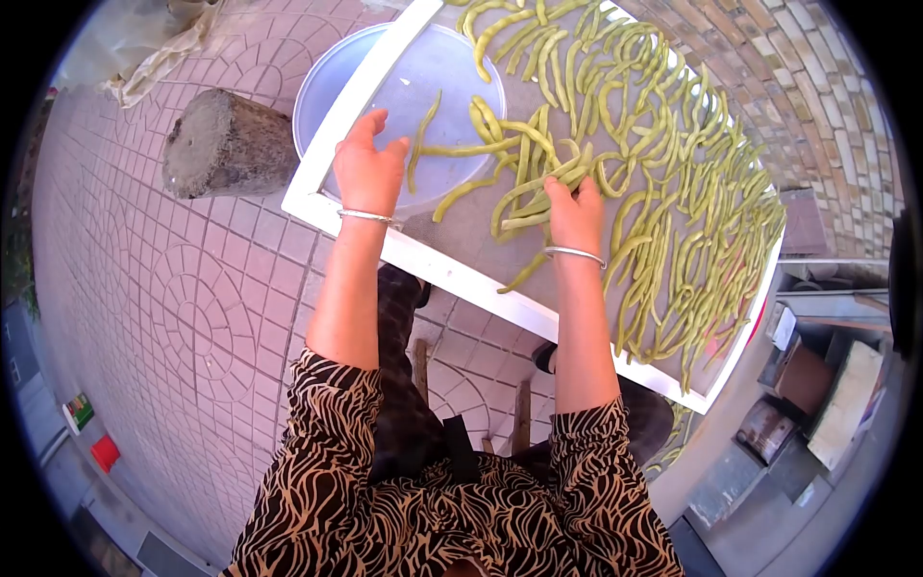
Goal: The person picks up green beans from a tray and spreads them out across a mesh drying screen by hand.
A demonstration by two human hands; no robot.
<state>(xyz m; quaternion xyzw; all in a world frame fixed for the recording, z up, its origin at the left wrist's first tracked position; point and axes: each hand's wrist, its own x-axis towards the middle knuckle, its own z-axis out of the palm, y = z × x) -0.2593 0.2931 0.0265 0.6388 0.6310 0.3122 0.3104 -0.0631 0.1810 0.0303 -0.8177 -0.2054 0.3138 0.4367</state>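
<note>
Right hand (pixel 577 221) now: I've got its fingers gripping green beans (pixel 527 128) on the white-framed screen (pixel 461 282), apparently steadying the tangle; my left hand (pixel 370 173), fingers loosely parted, hovers empty beside one bean (pixel 421 133).

Beans (pixel 663 274): yellowish green.
Frame (pixel 461 284): painted white.
Basin (pixel 322 87): tinted pale blue.
Sleeves (pixel 322 423): patterned in wavy black and tan.
Paving (pixel 144 288): pinkish, crossed by darker lines.

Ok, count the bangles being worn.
2: one bangle just behind the left hand, a second bangle just behind the right hand. Any under the sleeves would be hidden.
</note>
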